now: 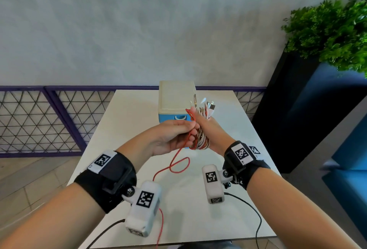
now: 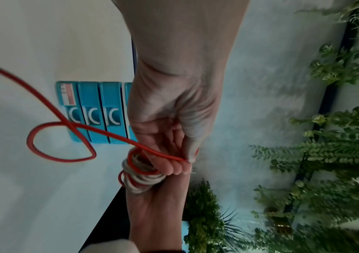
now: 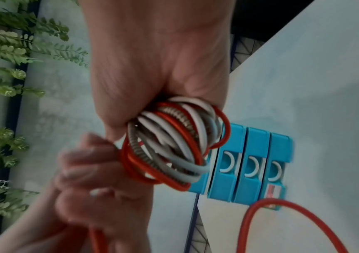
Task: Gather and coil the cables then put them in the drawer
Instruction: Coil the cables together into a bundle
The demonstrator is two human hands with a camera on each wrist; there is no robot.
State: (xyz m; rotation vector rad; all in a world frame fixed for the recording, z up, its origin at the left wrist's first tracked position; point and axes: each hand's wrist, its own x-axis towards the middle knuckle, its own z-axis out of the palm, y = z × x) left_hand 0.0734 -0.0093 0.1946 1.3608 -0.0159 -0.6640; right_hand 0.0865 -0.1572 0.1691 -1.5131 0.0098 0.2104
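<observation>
Lowest in the head view, your two wrist cameras carry black-and-white square markers; no writing on them is legible. Above them, at centre frame, your left hand [image 1: 170,136] pinches the red cable [image 1: 176,164], whose loose end loops down and runs off the bottom edge. Your right hand [image 1: 208,131] is clenched round the coiled bundle [image 3: 174,142] of red, white and braided cables; their count is unclear. Behind, the drawer box [image 1: 175,100] shows three closed blue drawers [image 3: 252,164] in the right wrist view, one bearing a blurred label.
</observation>
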